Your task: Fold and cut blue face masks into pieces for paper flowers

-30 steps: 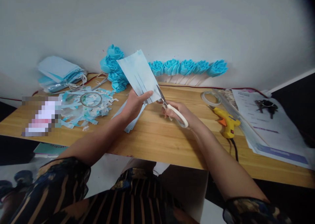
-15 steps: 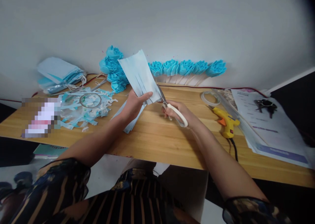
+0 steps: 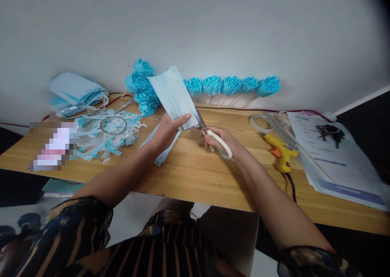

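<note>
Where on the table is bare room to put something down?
Bare wood lies between the right hand and the glue gun, and at the front edge below the scissors. Crowded: the left end with scraps and masks, the right with papers and keys.

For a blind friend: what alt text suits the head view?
Left hand holds a pleated blue mask sheet, its edge at the scissors in the right hand. Behind are blue artificial flowers; a glue gun lies at right.

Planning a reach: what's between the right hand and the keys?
Head view: from the right hand, glue gun, clear plastic, then the papers the keys lie on.
</note>
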`<state>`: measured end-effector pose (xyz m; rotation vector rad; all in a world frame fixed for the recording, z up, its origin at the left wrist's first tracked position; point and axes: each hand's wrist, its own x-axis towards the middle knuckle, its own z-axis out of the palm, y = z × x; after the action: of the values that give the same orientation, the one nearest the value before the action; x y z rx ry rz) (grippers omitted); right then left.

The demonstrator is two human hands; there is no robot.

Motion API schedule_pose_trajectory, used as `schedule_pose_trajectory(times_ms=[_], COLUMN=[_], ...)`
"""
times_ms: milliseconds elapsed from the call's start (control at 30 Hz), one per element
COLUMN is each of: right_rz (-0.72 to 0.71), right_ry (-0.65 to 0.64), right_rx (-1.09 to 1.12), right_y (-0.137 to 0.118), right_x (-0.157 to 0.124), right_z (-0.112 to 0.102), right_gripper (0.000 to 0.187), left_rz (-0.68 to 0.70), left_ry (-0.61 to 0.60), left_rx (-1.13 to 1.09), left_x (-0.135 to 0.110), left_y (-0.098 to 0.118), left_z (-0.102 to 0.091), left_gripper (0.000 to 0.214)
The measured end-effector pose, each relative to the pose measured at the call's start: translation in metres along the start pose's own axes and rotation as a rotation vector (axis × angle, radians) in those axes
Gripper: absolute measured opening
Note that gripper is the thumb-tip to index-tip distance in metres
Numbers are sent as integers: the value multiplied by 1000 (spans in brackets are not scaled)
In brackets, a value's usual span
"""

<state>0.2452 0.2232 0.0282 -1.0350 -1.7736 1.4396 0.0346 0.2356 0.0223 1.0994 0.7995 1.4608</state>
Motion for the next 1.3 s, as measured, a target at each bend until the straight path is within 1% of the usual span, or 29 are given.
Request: schedule_pose_trajectory(times_ms=[100, 300, 467, 600, 800, 867, 1000, 1300], right_rz=[15, 30, 21, 26, 13, 9, 7, 12], right_ry=[-31, -31, -40, -35, -17, -12, -8, 16], right_rx=[-9, 8, -1, 3, -2, -5, -15, -2], right_y=[-5, -6, -9, -11, -10, -9, -7, -4], right_x=[-1, 0, 0, 0, 1, 1, 2, 3], right_z=[1, 3, 5, 5, 6, 7, 6, 5], right_gripper=[63, 64, 61, 65, 68, 68, 63, 56], left_rz=[-9, -24, -47, -75, -63, -57, -50, -44], left_ry=[-13, 78, 34, 21, 67, 60, 29, 71], left_rx=[28, 9, 35, 42, 57, 68, 107, 91], left_x=[1, 0, -1, -4, -6, -6, -8, -7], left_y=[-3, -3, -5, -8, -7, -7, -6, -5], left_z=[-1, -1, 1, 3, 6, 6, 7, 8], left_gripper=[47, 50, 51, 52, 55, 53, 50, 50])
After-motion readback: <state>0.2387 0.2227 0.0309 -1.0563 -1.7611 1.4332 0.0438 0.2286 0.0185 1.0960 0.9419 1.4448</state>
